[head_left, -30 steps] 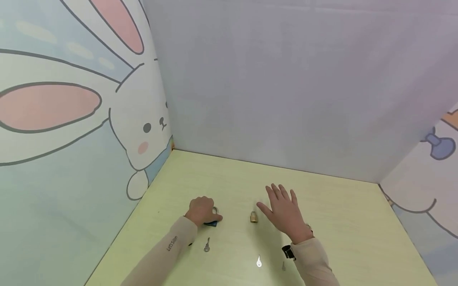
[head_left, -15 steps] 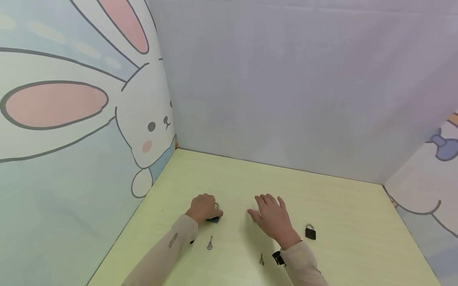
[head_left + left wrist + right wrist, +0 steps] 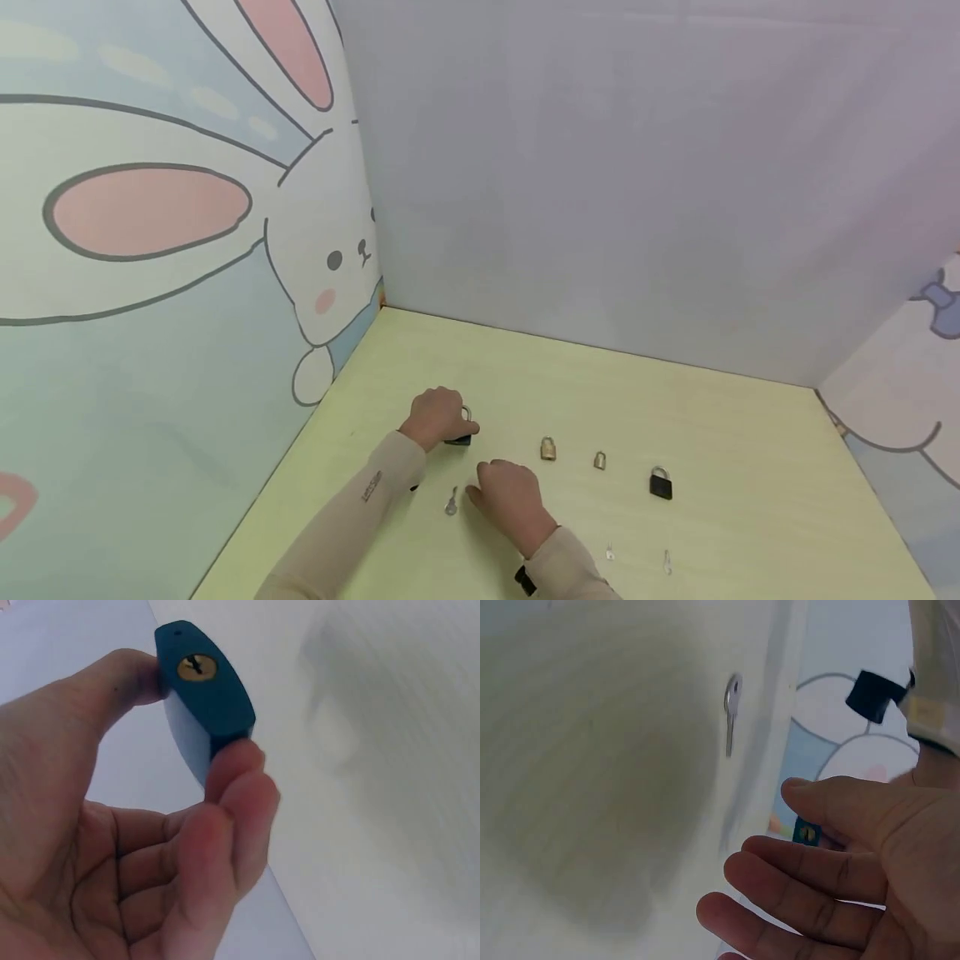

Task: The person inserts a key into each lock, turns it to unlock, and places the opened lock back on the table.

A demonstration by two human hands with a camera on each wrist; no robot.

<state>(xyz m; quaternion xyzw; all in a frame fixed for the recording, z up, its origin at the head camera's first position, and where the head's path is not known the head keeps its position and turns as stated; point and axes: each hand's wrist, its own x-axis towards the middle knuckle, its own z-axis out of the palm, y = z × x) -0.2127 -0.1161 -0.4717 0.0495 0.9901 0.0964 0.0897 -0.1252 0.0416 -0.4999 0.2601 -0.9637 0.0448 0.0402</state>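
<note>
My left hand [image 3: 438, 419] pinches a dark blue padlock [image 3: 459, 440] between thumb and fingers. In the left wrist view the padlock's underside [image 3: 217, 701] faces the camera and shows a brass keyhole [image 3: 196, 667]. My right hand [image 3: 516, 502] hovers over the table, just right of a silver key [image 3: 451, 502]. In the right wrist view its relaxed, slightly bent fingers hold nothing. The key [image 3: 732, 701] lies flat there, apart from the fingertips. Part of the padlock [image 3: 805, 832] shows behind the right thumb.
On the pale yellow table [image 3: 735, 433], a brass padlock [image 3: 548, 450], a smaller brass padlock [image 3: 600, 462] and a black padlock [image 3: 661, 485] form a row. A small key [image 3: 610, 551] and another key [image 3: 667, 562] lie nearer. Fabric walls [image 3: 570, 183] enclose the table.
The right hand has swept left and nearer the body, from over the brass padlocks to beside the silver key. The left hand keeps its hold on the blue padlock. The head view has shifted slightly.
</note>
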